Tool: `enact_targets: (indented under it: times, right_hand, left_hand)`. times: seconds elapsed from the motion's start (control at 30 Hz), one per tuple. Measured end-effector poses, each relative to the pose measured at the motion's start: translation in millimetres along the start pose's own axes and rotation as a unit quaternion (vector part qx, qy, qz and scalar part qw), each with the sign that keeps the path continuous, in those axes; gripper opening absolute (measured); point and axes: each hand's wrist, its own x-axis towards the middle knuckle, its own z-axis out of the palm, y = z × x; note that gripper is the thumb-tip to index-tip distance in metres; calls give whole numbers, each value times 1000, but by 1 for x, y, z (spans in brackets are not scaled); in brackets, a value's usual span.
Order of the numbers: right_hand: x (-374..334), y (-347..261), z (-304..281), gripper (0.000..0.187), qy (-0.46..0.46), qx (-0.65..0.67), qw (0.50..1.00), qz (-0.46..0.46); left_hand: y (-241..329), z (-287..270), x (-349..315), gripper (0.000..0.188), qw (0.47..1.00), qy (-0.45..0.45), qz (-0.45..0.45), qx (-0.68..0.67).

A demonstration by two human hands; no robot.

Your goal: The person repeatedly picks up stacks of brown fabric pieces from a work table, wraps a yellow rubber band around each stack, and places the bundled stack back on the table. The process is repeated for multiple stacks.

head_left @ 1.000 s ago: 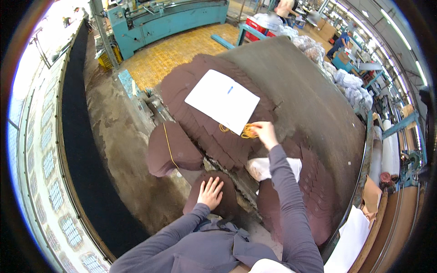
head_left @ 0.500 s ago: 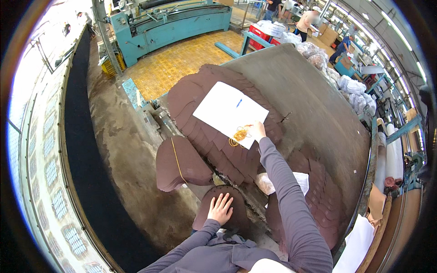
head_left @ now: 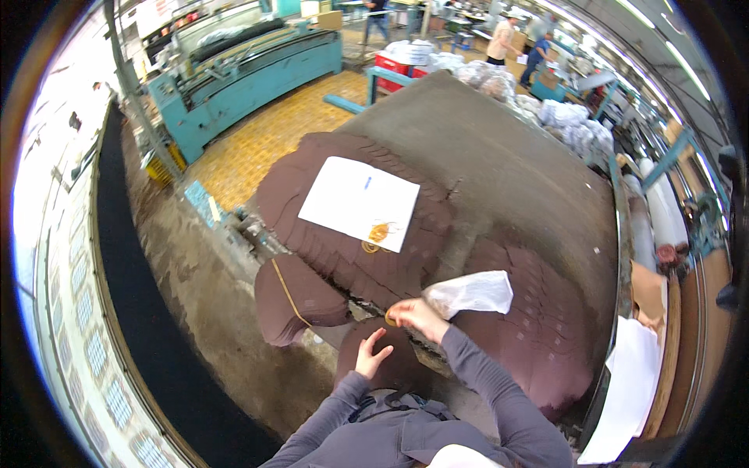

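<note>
My right hand (head_left: 421, 316) pinches a yellow rubber band (head_left: 389, 318) above the near stack of dark brown cut pieces (head_left: 382, 374). Just left of it, my left hand (head_left: 373, 357) is open at that stack, thumb and fingers apart; whether it presses on the pieces I cannot tell. Beyond on the left lies another brown bundle (head_left: 308, 288) with a yellow band (head_left: 289, 292) stretched across it. Farther off, a white paper sheet (head_left: 335, 195) rests on a spread of overlapping brown pieces (head_left: 281, 187). On the paper are a blue pen (head_left: 367, 183) and a pile of yellow rubber bands (head_left: 380, 232).
A white plastic bag (head_left: 472, 293) lies right of my right hand, beside more overlapping brown pieces (head_left: 530, 335). The grey table (head_left: 499, 156) stretches away to the right. A teal machine (head_left: 250, 86) stands far left; people (head_left: 503, 39) work at the back.
My right hand has come back from the bands on the paper to the near stack, bringing one band. My left hand has lifted its fingers somewhat, and my view has shifted.
</note>
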Motion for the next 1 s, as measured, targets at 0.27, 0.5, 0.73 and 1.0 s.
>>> enact_targets:
  times: [0.27,0.5,0.73,1.0]
  right_hand:
    - [-116,45,28,16,169,14,981,-98]
    - [-174,99,45,9,413,-5,872,-263]
    - [-205,96,58,40,549,-10,835,-2]
    - [-238,229,74,65,252,687,668,-133]
  left_hand:
    - [50,31,-14,4,873,-157,-184,-423]
    - [122,32,-37,9,918,-262,-128,-269]
    - [138,22,-82,13,894,-447,-43,8]
    - [84,-64,-77,21,978,-1,38,204]
